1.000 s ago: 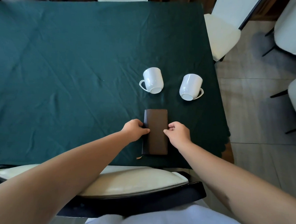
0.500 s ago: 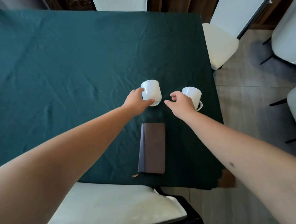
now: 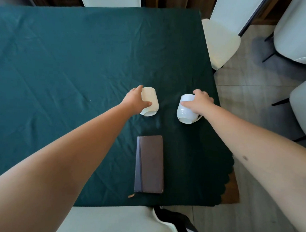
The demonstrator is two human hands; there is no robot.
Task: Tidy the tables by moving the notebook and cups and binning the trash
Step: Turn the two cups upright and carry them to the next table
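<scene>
Two white cups stand upside down on the dark green tablecloth (image 3: 64, 64). My left hand (image 3: 134, 99) grips the left cup (image 3: 151, 102), thumb on its near side and fingers round the far side. My right hand (image 3: 199, 102) grips the right cup (image 3: 185, 110) from above and the right, covering its handle side. A closed brown notebook (image 3: 149, 164) lies flat near the table's front edge, between my forearms and clear of both hands.
A cream chair seat (image 3: 114, 220) is tucked under the near table edge. More white chairs (image 3: 220, 40) stand to the right of the table over a grey tiled floor (image 3: 249, 214). A small brown tab (image 3: 131, 195) pokes out below the notebook.
Both hands left the notebook, reached forward to the cups and closed round them. The notebook stays where it was put down.
</scene>
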